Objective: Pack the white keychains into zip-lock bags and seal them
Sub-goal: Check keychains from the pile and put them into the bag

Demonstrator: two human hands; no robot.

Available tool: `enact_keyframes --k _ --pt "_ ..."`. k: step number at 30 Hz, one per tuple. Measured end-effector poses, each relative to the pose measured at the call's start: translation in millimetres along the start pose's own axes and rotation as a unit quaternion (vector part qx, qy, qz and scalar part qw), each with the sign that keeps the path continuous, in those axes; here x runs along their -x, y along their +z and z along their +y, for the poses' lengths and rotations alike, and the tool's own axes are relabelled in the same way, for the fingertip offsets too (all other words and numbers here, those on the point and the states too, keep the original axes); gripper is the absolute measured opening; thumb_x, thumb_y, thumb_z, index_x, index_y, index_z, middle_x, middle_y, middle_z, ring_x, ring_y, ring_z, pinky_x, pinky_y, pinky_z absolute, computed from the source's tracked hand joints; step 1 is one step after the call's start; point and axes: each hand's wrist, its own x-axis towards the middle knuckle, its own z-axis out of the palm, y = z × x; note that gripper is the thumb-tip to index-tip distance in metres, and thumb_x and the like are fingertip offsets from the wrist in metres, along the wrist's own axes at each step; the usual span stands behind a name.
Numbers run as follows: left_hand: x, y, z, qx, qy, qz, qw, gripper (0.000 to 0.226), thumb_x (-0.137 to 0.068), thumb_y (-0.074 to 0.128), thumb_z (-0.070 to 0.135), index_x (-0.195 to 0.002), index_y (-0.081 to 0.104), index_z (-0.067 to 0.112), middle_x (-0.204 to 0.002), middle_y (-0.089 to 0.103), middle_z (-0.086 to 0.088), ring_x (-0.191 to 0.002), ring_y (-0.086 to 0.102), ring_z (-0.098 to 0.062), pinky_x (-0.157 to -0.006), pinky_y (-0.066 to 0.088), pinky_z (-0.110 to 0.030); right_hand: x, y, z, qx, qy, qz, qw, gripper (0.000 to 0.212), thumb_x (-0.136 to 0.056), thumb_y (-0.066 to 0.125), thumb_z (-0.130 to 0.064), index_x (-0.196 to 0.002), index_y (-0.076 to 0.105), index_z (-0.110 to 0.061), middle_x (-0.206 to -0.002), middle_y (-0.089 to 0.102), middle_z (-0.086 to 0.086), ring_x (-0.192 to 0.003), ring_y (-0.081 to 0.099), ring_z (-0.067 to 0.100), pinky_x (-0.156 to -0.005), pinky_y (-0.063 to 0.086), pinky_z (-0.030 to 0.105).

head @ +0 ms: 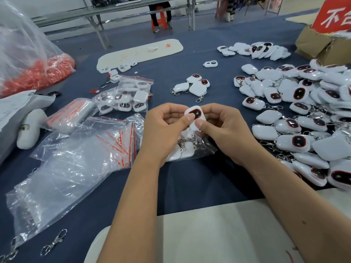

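Keychain (195, 115) upright, face up | left grip (167, 128) and right grip (226, 130) pinch it

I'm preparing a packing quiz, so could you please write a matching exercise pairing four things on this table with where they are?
Things:
1. held keychain
2. filled zip-lock bags
3. loose keychain pile
4. spare metal clasps

Places:
A. right side of table
B. near left edge
C. pinched between both hands
D. beyond the empty bags, left of centre

Pairs: 1-C, 2-D, 3-A, 4-B
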Motion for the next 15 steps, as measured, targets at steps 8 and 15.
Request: enact_keyframes --k 8,15 --pt "-1.8 6.0 0.7 -0.076 0.009 0.004 0.997 0.02 -0.105 0.053 0.012 -0.101 0.073 0.011 -0.086 0.072 -0.002 -0.069 0.065 -0.014 -0.067 0.058 -0.028 -3.3 2.9 0.8 -0.019 -0.011 0.12 0.993 0.016 -0.098 0.069 -0.004 -0.104 0.077 -0.018 -0.091 0.081 -0.003 -0.08 0.073 0.006 -0.072 0.056 0.019" --pt "4.1 13.7 4.2 -0.323 0.094 -0.114 0.935 0.039 -0.095 0.054 -0.001 -0.113 0.071 0.03 -0.093 0.053 0.008 -0.076 0.049 -0.001 -0.075 0.038 -0.016 -8.3 -6.5 4.5 -0.024 -0.015 0.247 0.969 0.007 -0.1 0.072 -0.015 -0.104 0.076 -0.017 -0.081 0.078 -0.008 -0.073 0.069 0.005 -0.075 0.058 0.025"
